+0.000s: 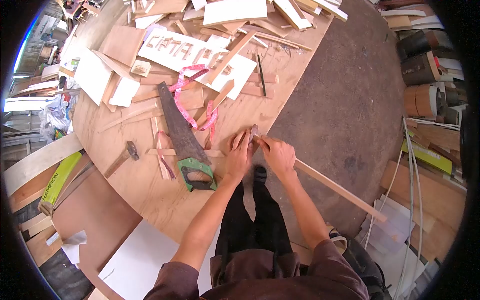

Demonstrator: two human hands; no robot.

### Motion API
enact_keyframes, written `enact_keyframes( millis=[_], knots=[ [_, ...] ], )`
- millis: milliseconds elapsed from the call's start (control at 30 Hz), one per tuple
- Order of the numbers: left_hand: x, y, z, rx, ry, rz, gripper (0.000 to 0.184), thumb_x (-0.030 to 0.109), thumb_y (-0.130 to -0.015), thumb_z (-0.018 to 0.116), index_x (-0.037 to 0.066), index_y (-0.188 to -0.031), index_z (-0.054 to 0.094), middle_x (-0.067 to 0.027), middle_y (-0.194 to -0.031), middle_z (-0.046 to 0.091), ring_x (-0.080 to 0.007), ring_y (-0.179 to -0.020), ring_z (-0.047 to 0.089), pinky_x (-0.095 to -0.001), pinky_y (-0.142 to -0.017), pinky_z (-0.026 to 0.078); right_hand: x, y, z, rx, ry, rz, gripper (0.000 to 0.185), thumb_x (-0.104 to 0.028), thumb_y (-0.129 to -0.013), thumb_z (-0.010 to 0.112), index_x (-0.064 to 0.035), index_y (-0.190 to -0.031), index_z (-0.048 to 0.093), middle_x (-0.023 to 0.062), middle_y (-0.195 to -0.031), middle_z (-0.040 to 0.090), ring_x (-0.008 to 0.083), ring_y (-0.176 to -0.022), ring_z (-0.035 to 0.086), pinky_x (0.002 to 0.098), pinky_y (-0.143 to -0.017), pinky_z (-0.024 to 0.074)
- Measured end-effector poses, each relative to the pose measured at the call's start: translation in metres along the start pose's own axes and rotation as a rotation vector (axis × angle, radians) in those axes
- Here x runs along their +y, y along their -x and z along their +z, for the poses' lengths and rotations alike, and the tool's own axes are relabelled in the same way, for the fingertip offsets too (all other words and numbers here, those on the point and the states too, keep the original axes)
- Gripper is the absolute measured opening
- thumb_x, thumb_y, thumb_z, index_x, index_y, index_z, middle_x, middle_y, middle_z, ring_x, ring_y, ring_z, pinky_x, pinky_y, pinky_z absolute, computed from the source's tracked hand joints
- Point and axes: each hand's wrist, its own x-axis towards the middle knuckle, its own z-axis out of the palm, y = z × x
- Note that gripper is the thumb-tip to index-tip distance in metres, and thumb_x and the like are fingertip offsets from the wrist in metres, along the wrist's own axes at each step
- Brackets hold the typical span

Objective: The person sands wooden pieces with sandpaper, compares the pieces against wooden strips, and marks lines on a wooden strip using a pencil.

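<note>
My right hand (279, 156) is closed around a long thin wooden strip (340, 190), which runs out to the lower right past the table's edge. Close beside it, my left hand (240, 154) has its fingers pressed together at the table edge, against a small brownish-grey piece (254, 131) whose kind I cannot make out. The fingers hide the near end of the strip. Left of my hands lies a handsaw (181, 125) with a green handle. A pink measuring tape (185, 107) curls beside its blade. Farther left rests a hammer (122, 159) with a wooden handle.
A white board (175, 48) with wooden letter pieces lies farther back on the plywood table (150, 197). Offcuts (235, 12) are heaped behind it. A thin dark rod (261, 75) lies near the right edge. Boards and thin white rods (411, 170) stand at the right.
</note>
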Motion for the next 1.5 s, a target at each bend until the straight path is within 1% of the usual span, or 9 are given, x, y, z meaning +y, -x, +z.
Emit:
enact_keyframes(
  millis=[300, 500, 633, 700, 933, 1133, 1267, 1333, 1500],
  knots=[
    [0.003, 0.002, 0.000, 0.048, 0.001, 0.063, 0.045, 0.015, -0.101, 0.053, -0.002, -0.143, 0.050, -0.0147, -0.140, 0.059, -0.0289, -0.134, 0.048, -0.0491, -0.113, 0.035, 0.009, -0.023, -0.005, 0.043, -0.009, -0.009, 0.023, -0.032, -0.099, 0.060, -0.0109, -0.094, 0.069, 0.0158, -0.079, 0.072, 0.0359, -0.068, 0.070, 0.0463, -0.059, 0.0551],
    [-0.002, 0.000, 0.002, 0.075, 0.076, 0.037, 0.045, 0.015, -0.102, 0.052, -0.003, -0.143, 0.049, -0.0152, -0.142, 0.058, -0.0301, -0.134, 0.049, -0.0479, -0.114, 0.035, -0.007, 0.006, -0.012, -0.011, -0.063, 0.088, 0.022, -0.029, -0.097, 0.064, -0.0111, -0.103, 0.074, 0.0158, -0.082, 0.071, 0.0392, -0.074, 0.068, 0.0461, -0.061, 0.0531],
    [-0.001, 0.001, 0.001, 0.064, 0.069, 0.027, 0.045, 0.014, -0.102, 0.052, -0.003, -0.143, 0.049, -0.0145, -0.142, 0.057, -0.0296, -0.134, 0.049, -0.0482, -0.114, 0.035, 0.000, -0.009, -0.006, 0.062, -0.023, 0.065, 0.022, -0.032, -0.098, 0.062, -0.0156, -0.105, 0.074, 0.0149, -0.079, 0.072, 0.0361, -0.069, 0.071, 0.0468, -0.060, 0.0557],
    [-0.002, 0.002, 0.002, 0.061, 0.076, 0.005, 0.045, 0.014, -0.102, 0.051, -0.004, -0.143, 0.048, -0.0143, -0.143, 0.057, -0.0294, -0.134, 0.049, -0.0483, -0.114, 0.035, -0.001, -0.009, -0.007, -0.049, -0.001, 0.050, 0.022, -0.030, -0.096, 0.066, -0.0148, -0.109, 0.075, 0.0147, -0.082, 0.072, 0.0374, -0.075, 0.070, 0.0449, -0.062, 0.0548],
    [-0.003, 0.001, 0.004, 0.034, 0.113, -0.006, 0.047, 0.013, -0.102, 0.051, -0.003, -0.145, 0.047, -0.0147, -0.144, 0.056, -0.0298, -0.134, 0.049, -0.0483, -0.114, 0.034, -0.004, -0.018, -0.007, 0.054, -0.010, 0.058, 0.018, -0.030, -0.092, 0.068, -0.0152, -0.099, 0.075, 0.0134, -0.079, 0.071, 0.0345, -0.069, 0.070, 0.0445, -0.059, 0.0542],
    [-0.007, 0.004, 0.013, 0.056, 0.161, -0.021, 0.046, 0.014, -0.102, 0.050, -0.002, -0.146, 0.047, -0.0150, -0.144, 0.057, -0.0302, -0.134, 0.049, -0.0486, -0.115, 0.034, -0.009, 0.008, -0.008, -0.073, -0.004, 0.005, 0.021, -0.033, -0.095, 0.065, -0.0156, -0.101, 0.075, 0.0128, -0.080, 0.073, 0.0334, -0.068, 0.071, 0.0438, -0.058, 0.0556],
    [-0.003, 0.002, 0.005, 0.017, 0.118, -0.031, 0.046, 0.014, -0.102, 0.049, -0.003, -0.145, 0.047, -0.0152, -0.143, 0.057, -0.0311, -0.134, 0.049, -0.0483, -0.115, 0.034, 0.000, -0.002, 0.000, -0.057, -0.015, -0.015, 0.023, -0.035, -0.095, 0.065, -0.0148, -0.101, 0.075, 0.0125, -0.079, 0.073, 0.0333, -0.067, 0.071, 0.0444, -0.057, 0.0554],
    [-0.001, 0.003, 0.006, 0.023, 0.134, -0.026, 0.046, 0.013, -0.102, 0.050, -0.003, -0.145, 0.048, -0.0153, -0.143, 0.057, -0.0311, -0.135, 0.048, -0.0484, -0.115, 0.034, 0.005, -0.007, 0.003, 0.067, 0.012, 0.059, 0.023, -0.034, -0.094, 0.066, -0.0152, -0.103, 0.075, 0.0117, -0.078, 0.072, 0.0326, -0.066, 0.071, 0.0444, -0.057, 0.0554],
    [-0.001, 0.005, 0.000, 0.004, 0.176, -0.053, 0.046, 0.013, -0.102, 0.049, -0.003, -0.145, 0.048, -0.0156, -0.143, 0.058, -0.0310, -0.135, 0.048, -0.0486, -0.115, 0.034, -0.007, 0.012, 0.001, -0.014, -0.024, -0.022, 0.022, -0.034, -0.094, 0.066, -0.0145, -0.101, 0.075, 0.0127, -0.080, 0.073, 0.0342, -0.068, 0.070, 0.0443, -0.059, 0.0548]
  ],
)
